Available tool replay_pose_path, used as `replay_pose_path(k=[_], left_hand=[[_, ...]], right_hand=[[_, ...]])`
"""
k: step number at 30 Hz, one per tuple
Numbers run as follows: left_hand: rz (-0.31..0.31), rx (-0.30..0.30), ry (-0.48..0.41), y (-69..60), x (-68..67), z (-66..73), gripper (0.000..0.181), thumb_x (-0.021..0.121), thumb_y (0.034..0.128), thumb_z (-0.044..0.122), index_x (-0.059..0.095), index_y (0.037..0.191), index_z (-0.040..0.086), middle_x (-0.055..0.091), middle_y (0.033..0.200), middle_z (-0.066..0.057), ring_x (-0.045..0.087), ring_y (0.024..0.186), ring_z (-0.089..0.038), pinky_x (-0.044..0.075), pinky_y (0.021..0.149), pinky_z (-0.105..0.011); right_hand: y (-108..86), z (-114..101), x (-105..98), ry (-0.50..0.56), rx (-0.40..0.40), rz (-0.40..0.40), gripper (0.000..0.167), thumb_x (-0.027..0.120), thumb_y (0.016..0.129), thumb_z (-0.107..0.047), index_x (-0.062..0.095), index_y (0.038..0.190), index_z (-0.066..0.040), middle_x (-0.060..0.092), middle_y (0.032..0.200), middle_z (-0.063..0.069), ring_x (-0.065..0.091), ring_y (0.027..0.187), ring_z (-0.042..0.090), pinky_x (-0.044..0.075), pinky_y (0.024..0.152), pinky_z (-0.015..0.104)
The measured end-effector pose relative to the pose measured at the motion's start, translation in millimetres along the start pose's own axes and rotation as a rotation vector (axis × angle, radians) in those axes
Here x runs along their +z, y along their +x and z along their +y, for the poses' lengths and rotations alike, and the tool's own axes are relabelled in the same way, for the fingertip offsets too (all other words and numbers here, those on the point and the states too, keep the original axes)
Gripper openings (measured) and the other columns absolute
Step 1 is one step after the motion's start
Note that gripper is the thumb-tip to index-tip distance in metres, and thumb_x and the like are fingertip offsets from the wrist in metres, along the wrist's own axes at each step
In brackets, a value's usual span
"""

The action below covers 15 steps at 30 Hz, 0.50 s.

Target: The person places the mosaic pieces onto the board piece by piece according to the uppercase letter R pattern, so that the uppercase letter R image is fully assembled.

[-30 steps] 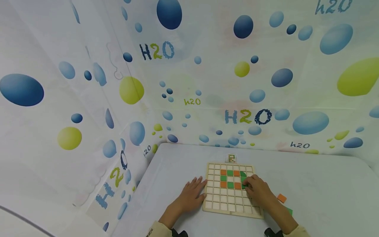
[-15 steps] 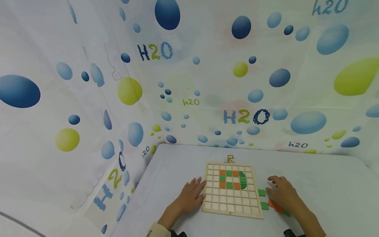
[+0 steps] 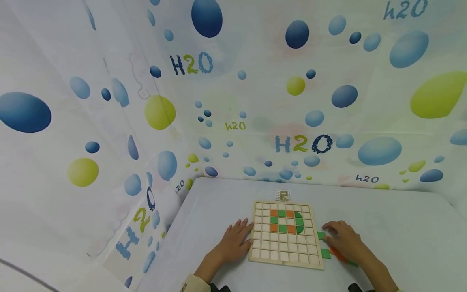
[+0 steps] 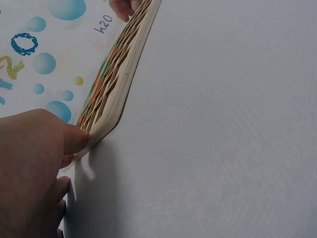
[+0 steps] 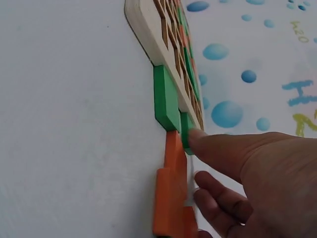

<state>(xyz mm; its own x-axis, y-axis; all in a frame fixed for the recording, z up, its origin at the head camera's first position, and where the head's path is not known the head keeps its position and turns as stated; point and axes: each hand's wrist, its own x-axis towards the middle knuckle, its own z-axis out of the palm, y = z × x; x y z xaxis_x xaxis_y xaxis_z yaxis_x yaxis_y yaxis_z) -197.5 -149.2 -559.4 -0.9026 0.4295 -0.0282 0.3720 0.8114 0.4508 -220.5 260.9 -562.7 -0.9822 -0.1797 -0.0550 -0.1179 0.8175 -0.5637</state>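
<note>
Rests open-fingered left hand [image 3: 235,240] against pale wooden square gridded board [image 3: 283,245], lower centre; touches green square tile [image 3: 320,235] with right hand [image 3: 343,238], lower right; cannot tell whether pinching.

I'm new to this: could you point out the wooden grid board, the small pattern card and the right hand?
Wooden grid board [image 3: 284,245]: head view, on a bare cell in its lower half.
Pattern card [image 3: 283,195]: head view, middle of its printed face.
Right hand [image 3: 344,238]: head view, back of the hand.
</note>
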Motion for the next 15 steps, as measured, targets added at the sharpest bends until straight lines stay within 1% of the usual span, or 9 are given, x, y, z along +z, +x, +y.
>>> replay_pose_path(k=[2,5,10,15], left_hand=[[0.005,0.003,0.003,0.0,0.5,0.1,0.059,0.048,0.1100,0.036,0.039,0.164,0.013,0.033,0.171,-0.016,0.028,0.159,-0.041,0.024,0.124,-0.068],[0.007,0.003,0.006,0.8,1.6,-1.0,0.059,0.048,0.1099,0.036,0.039,0.164,0.013,0.033,0.171,-0.015,0.028,0.159,-0.041,0.024,0.124,-0.068],[0.005,0.004,0.003,1.5,2.5,-2.7,0.059,0.047,0.1099,0.036,0.039,0.164,0.013,0.033,0.171,-0.016,0.027,0.159,-0.042,0.023,0.124,-0.068],[0.006,0.005,0.004,1.2,1.8,-2.4,0.059,0.048,0.1100,0.036,0.039,0.164,0.013,0.033,0.171,-0.016,0.028,0.159,-0.042,0.024,0.124,-0.069]], right_hand=[[1.3,-1.9,1.5,0.007,-0.018,0.013,0.032,0.075,0.097,-0.026,0.069,0.125,-0.011,0.065,0.121,0.012,0.061,0.117,0.037,0.049,0.090,0.068],[2.2,-3.3,3.4,0.029,-0.043,0.031,0.030,0.074,0.098,-0.022,0.070,0.124,-0.009,0.065,0.119,0.011,0.063,0.114,0.034,0.051,0.093,0.063],[2.0,-3.4,7.8,0.074,-0.068,0.013,0.032,0.078,0.096,-0.022,0.069,0.124,-0.008,0.064,0.120,0.009,0.062,0.114,0.030,0.051,0.101,0.058],[-0.8,-4.9,10.5,0.106,-0.072,-0.001,0.032,0.077,0.097,-0.022,0.068,0.124,-0.008,0.063,0.122,0.010,0.062,0.117,0.031,0.050,0.103,0.059]])
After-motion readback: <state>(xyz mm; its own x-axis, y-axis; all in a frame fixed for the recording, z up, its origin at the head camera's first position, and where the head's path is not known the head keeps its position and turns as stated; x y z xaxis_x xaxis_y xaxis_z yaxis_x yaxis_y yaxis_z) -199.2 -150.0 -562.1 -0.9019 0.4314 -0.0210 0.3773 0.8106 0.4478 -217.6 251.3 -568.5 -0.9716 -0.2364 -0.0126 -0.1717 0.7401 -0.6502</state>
